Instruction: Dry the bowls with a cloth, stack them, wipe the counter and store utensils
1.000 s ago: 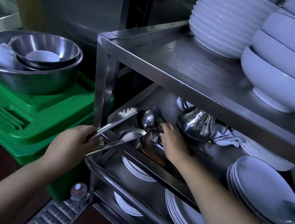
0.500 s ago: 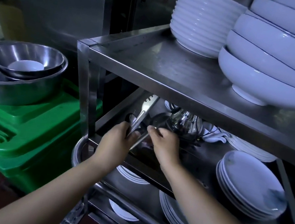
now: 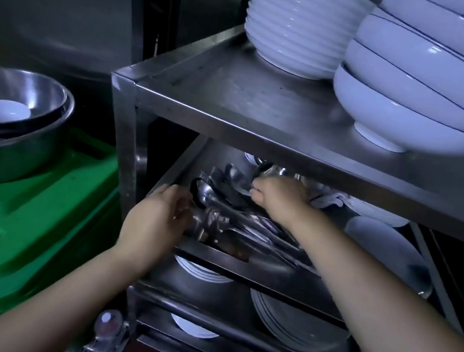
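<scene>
Both my hands are in the steel rack's (image 3: 126, 139) second shelf. Left hand (image 3: 155, 221), fingers loosely curled, rests on the handle ends of the utensils (image 3: 229, 218) piled there. Right hand (image 3: 277, 197) is curled farther back over the spoon bowls; grip unclear
</scene>
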Demonstrator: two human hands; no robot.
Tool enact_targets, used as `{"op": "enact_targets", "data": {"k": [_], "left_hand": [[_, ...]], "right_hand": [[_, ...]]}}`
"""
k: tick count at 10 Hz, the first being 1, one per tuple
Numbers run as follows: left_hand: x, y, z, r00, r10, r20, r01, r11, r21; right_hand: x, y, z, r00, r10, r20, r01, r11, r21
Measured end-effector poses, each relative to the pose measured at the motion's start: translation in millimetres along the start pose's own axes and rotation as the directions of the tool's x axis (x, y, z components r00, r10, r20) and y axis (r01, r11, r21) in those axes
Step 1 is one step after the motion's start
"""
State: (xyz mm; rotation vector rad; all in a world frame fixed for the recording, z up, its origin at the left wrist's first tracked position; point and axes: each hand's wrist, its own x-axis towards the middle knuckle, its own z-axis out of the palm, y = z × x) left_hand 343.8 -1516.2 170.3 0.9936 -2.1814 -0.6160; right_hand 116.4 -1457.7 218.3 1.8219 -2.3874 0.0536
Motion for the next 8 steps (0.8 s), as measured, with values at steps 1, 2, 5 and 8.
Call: {"op": "enact_targets", "data": {"k": [1,2,5,8], "left_hand": [[-1.0,-7.3,-2.8,0.999,0.034,0.002,-0.034,0.999,0.008],[0.3,-12.8,-5.8,0.999,0.038,0.025,-0.038,0.999,0.005],[10.3,-14.1,-4.9,0.984,0.141,0.110,-0.146,0.989,0.038],[25.8,11.4,25.9,0.866,0.397,0.304,-0.437,0.897,0.074]], "right_hand": [[1.5,-17.5,14.7,0.987,-0.108,0.115,0.125,0.981,-0.148],[5.8,-23.7,26.2,0.987,-0.122,0.104,0.141,0.968,-0.209],[2.2,-18.1,38.6,1.000,-0.002,0.021,0.004,0.996,-0.092],[-89.7,-19.7,15.3,0.969,0.241,-0.054,-0.247,0.943,-0.225]]}}
